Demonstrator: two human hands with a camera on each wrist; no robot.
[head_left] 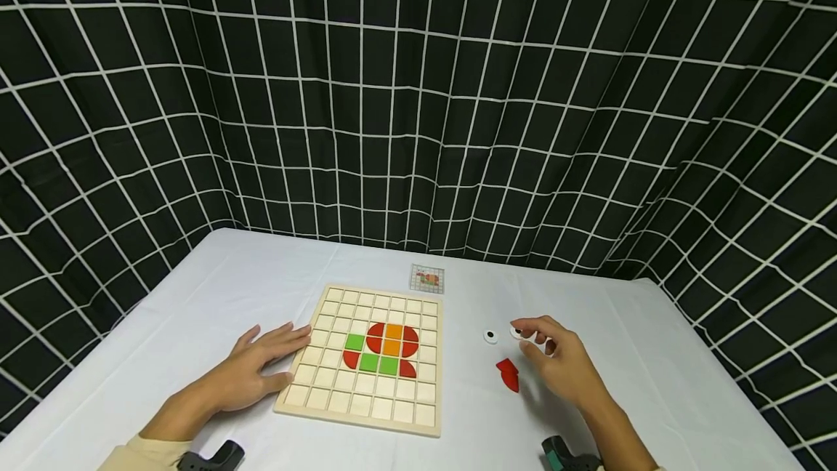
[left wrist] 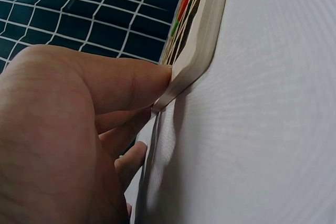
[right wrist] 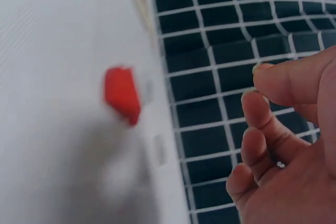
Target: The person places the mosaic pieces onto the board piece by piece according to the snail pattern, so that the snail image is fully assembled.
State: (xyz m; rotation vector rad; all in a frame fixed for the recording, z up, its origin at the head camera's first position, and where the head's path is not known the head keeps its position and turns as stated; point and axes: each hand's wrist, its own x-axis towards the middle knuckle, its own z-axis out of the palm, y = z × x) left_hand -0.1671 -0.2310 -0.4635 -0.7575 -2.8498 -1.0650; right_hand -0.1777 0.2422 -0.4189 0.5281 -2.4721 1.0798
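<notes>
My left hand [head_left: 255, 365] lies beside the wooden grid board [head_left: 360, 405], its fingertips touching the left edge; in the left wrist view the thumb meets the board's corner. On the board sit green squares [head_left: 369, 363], orange squares [head_left: 393, 339] and red rounded pieces [head_left: 409, 341]. My right hand [head_left: 559, 358] hovers right of the board with loosely bent fingers. A gap shows between its thumb and index tips in the right wrist view. Partly behind its fingertips is a white eye piece [head_left: 516, 332]; another eye piece [head_left: 490, 336] lies to the left.
Two red pieces [head_left: 508, 375] lie together on the white tablecloth [head_left: 471, 413], between the board and my right hand. A small pattern card [head_left: 427, 279] lies behind the board. Black curtain with a white grid [head_left: 405, 93] surrounds the table's back and sides.
</notes>
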